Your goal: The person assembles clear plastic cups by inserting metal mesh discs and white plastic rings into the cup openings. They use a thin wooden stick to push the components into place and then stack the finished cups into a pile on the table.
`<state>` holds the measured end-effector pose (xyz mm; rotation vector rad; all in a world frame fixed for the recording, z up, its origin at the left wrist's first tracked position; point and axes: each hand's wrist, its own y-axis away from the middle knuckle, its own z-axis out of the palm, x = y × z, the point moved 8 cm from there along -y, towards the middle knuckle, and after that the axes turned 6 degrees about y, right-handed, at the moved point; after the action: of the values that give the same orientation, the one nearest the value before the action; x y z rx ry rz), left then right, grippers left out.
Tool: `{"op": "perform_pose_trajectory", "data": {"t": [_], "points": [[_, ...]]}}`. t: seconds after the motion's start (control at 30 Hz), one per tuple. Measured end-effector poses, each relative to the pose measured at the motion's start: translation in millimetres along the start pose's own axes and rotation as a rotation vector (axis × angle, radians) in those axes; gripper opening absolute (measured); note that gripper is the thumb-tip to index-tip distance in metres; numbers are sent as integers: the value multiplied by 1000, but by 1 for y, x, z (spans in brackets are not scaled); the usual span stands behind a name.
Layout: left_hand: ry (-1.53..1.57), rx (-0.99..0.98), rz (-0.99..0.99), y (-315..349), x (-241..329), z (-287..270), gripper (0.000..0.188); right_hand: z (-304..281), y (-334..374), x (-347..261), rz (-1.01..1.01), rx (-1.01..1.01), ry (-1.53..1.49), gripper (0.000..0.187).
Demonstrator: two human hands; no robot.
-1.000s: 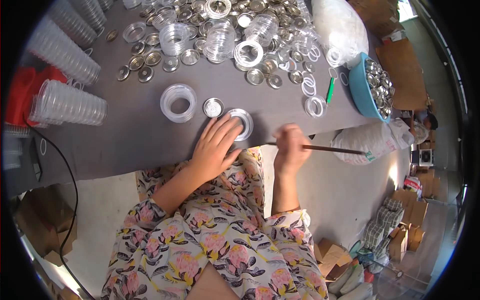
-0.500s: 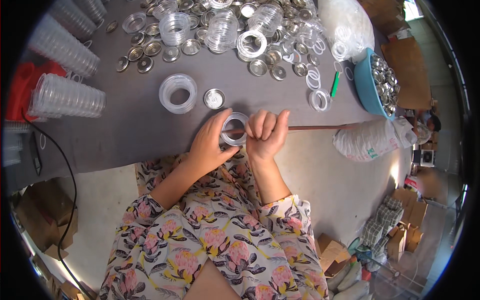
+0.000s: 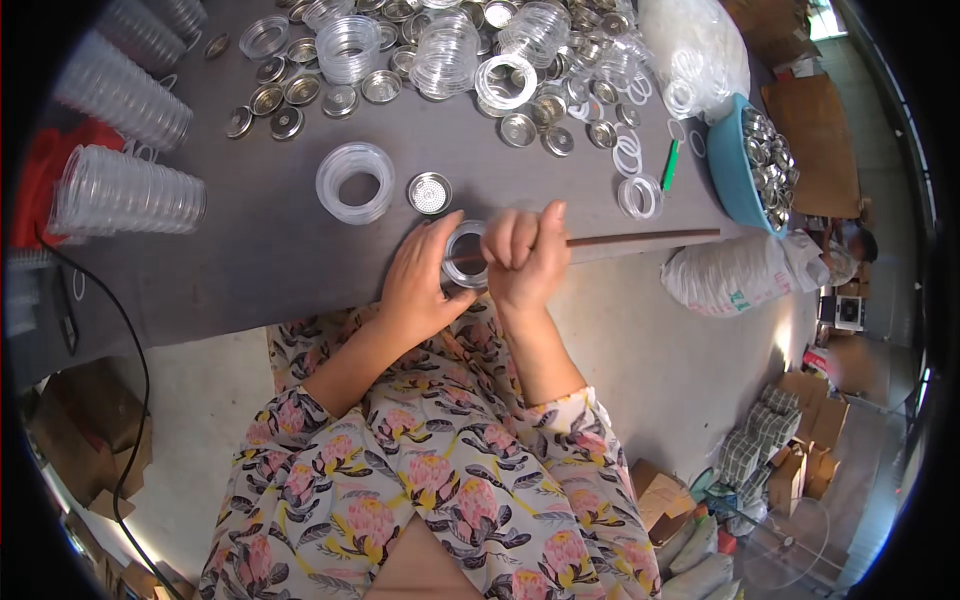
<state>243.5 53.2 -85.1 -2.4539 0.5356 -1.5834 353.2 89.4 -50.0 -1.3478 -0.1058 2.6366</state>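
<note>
Now ring (image 3: pixel 465 256) between left hand (image 3: pixel 418 285), right hand (image 3: pixel 527 258).

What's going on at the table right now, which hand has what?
A person in a floral top works at the grey table. The left hand holds a small round metal piece with a clear plastic ring at the table's near edge. The right hand is fisted around a thin brown stick, its tip at that ring. A metal strainer disc and a stack of clear rings sit just beyond; more lie further back, beside a blue bowl.
</note>
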Motion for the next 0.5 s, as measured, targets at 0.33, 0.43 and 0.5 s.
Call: {"op": "perform_pose_trajectory", "data": {"t": [0.33,0.43,0.5], "points": [[13,-36,-5,-1,10,-11,73,-6,3,-61,-210,4,446,53],[-1,102,130,-2,42,-54,74,-28,3,-110,-413,140,413,53],[-99,264,189,-9,51,-96,71,-68,-4,-106,-223,276,849,50]]}}
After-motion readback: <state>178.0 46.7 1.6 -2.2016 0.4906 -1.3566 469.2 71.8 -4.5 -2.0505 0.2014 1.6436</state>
